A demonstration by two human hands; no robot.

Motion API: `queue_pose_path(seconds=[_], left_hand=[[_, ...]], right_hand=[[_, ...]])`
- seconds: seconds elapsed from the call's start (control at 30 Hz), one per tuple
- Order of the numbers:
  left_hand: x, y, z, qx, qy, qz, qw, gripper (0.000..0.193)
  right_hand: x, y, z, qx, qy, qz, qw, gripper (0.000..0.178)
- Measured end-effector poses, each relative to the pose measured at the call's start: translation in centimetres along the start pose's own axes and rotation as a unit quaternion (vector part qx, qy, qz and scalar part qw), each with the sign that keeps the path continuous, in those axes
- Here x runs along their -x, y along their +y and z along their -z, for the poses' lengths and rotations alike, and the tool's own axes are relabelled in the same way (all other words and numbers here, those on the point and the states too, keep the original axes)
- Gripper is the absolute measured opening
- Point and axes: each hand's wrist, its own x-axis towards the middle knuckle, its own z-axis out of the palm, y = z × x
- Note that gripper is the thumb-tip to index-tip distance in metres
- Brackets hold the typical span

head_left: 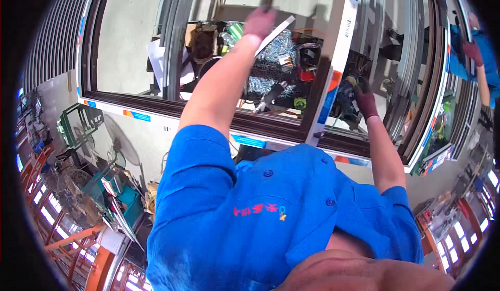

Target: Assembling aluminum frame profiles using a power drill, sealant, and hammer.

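Note:
My left hand (260,22), in a maroon glove, reaches across the window frame (208,109). Its fingers are blurred, and I cannot make out whether they hold anything. Alongside that wrist lies a pale flat strip (277,34), slanting over a tray of many small silver screws (281,46). Through the narrower frame opening on the right, my right hand (366,102), also gloved in maroon, has its fingers curled against a dark power tool (344,97); part of the tool is hidden. A black and silver hand tool (271,95) rests among the screws.
Beside the screws are a red box (307,75) and a bright green item (300,103). White paper (156,62) sticks up at the left. A fan (125,142) and a teal bin (130,200) stand left of the frame. A reflected blue sleeve (458,43) shows at far right.

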Motion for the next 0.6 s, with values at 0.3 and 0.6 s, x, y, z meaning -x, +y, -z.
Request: queue_pose_path(seconds=[0.3,0.6], left_hand=[[4.3,-34.6,11.6,-0.355,-0.158,0.239,0.89,0.037],[6.7,-41.1,2.7,-0.353,-0.284,0.292,0.843,0.046]], right_hand=[[7.7,-31.5,-11.4,0.128,0.128,0.265,0.947,0.061],[7.0,-30.2,-12.7,0.12,0.217,0.136,0.959,0.086]])
